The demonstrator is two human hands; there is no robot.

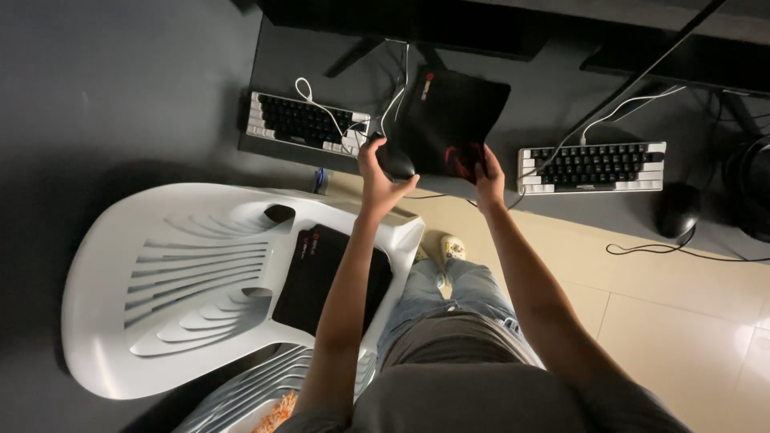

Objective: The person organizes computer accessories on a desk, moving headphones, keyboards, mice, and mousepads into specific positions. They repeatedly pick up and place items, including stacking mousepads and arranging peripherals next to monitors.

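My left hand (375, 171) grips a black computer mouse (395, 160) just above the desk edge, its white cable running up toward the back. My right hand (488, 178) pinches the near edge of a black mouse pad (451, 112) with a red mark, which is lifted and tilted over the dark desk (553, 96). A black-and-white keyboard (306, 122) lies left of the mouse, and a second keyboard (592, 167) lies right of my right hand.
A white plastic chair (184, 281) stands at the left with another black mouse pad (325, 277) on its seat. A second black mouse (678, 210) sits at the desk's right. Monitor stands and cables cross the back. Tiled floor lies under my legs.
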